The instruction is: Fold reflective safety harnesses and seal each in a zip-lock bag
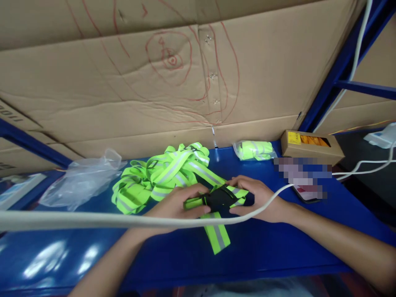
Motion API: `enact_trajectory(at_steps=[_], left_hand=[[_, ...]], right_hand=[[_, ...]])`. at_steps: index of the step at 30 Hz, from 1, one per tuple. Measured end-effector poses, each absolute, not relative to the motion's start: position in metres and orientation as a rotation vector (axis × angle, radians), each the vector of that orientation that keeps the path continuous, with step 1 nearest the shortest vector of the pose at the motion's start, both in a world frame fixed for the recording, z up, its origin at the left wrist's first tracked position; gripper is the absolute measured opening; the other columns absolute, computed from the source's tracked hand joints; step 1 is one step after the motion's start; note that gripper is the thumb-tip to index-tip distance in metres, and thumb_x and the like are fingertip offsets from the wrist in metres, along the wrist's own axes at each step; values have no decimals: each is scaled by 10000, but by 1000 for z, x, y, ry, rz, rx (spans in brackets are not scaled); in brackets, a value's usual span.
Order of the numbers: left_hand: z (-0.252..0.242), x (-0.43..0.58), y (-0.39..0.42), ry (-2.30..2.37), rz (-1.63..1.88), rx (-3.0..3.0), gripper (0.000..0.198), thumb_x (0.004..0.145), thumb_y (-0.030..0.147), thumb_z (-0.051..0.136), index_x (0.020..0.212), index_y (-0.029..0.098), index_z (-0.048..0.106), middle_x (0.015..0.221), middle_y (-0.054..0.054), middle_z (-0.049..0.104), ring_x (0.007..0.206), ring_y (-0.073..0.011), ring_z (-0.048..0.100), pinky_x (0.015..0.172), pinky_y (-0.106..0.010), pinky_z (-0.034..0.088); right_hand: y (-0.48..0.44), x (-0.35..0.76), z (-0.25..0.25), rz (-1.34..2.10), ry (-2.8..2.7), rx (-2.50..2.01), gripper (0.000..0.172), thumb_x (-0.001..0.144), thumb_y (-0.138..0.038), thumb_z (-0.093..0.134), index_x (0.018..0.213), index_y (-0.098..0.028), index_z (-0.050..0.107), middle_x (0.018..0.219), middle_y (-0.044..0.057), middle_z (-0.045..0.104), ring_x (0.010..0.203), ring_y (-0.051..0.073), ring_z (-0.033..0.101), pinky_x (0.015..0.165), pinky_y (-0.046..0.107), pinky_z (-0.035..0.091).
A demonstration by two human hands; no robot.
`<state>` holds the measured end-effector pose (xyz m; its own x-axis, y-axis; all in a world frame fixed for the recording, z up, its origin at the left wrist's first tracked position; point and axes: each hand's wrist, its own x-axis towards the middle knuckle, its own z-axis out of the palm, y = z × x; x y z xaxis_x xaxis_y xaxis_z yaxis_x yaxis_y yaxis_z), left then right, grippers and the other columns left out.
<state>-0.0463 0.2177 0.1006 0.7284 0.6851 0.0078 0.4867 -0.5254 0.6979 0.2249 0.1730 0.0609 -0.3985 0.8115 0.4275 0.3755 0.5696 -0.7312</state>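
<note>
My left hand point(181, 202) is closed on the left side of a black plastic buckle point(220, 198), its thumb and fingers around the neon-green strap there. On the other side my right hand point(258, 198) grips the buckle's right end and a looped bit of strap. A strap end point(218, 237), green with a silver reflective stripe, hangs below the buckle towards the front. Just behind my hands lies a tangled heap of the same reflective strap point(173, 169), and one band runs from it to the buckle. My fingers partly hide the buckle.
A white cable point(139, 222) crosses in front of my hands. On the blue table point(247, 251) lie clear plastic bags point(83, 181), a bagged green strap point(255, 150), a cardboard box point(312, 148) and a partly blurred phone point(306, 192). A cardboard wall point(262, 74) stands behind.
</note>
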Motion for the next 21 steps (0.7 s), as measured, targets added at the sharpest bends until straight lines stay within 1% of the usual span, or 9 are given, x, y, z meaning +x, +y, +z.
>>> enact_trajectory(at_steps=[2,5,7,9,11,13,16,18,21], left_hand=[[98,-45,220,893,275,2250,361,831,375,764,1151,241,664,1099,-8,729,970,-210,675,838,-280,488],[93,-40,224,938,227,2213,261,833,391,733,995,190,695,905,-4,721,821,-198,652,697,-262,458],[91,-37,225,949,289,2181,219,860,384,684,906,171,690,814,-1,689,752,-179,618,647,-256,428],[91,-35,225,948,397,2172,219,878,383,656,899,168,687,824,-6,687,765,-176,616,673,-261,440],[91,-34,224,961,488,2196,217,901,380,625,910,170,679,835,-11,690,772,-175,625,690,-265,456],[87,-32,223,958,529,2251,194,917,358,597,923,177,666,819,-6,690,734,-167,633,667,-263,471],[74,-28,218,945,579,2319,171,911,313,597,1032,199,636,902,-15,720,772,-182,675,700,-284,523],[64,-25,213,983,680,2384,302,872,308,661,1149,212,591,1066,-54,728,937,-234,698,826,-352,549],[55,-21,206,980,859,2663,351,837,294,730,1134,210,563,1120,-85,722,1017,-285,690,897,-429,533]], right_hand=[[170,224,62,679,-2020,-962,303,807,-358,817,933,-196,595,983,62,676,842,195,644,718,284,468],[169,225,57,603,-2031,-1110,312,816,-412,804,882,-201,584,813,18,650,695,173,602,610,267,414],[172,226,53,599,-2015,-1198,293,833,-403,787,928,-206,592,790,5,651,670,169,596,594,263,405],[175,228,52,638,-1997,-1236,326,853,-387,767,1073,-218,596,881,15,692,724,180,631,634,269,437],[178,230,54,664,-1989,-1211,485,850,-379,768,1256,-237,544,1098,52,704,895,211,666,745,292,476],[178,230,56,697,-1986,-1167,525,862,-379,751,1312,-245,517,1206,64,671,998,220,649,816,301,473],[176,227,58,835,-1959,-1175,217,941,-400,641,1048,-215,600,870,-6,638,745,150,575,652,253,411],[173,224,56,895,-1898,-1215,237,970,-406,588,852,-203,556,700,-47,510,629,116,457,571,244,327],[171,217,50,942,-1798,-1219,307,961,-410,592,767,-202,477,683,-58,433,637,109,393,568,248,284]])
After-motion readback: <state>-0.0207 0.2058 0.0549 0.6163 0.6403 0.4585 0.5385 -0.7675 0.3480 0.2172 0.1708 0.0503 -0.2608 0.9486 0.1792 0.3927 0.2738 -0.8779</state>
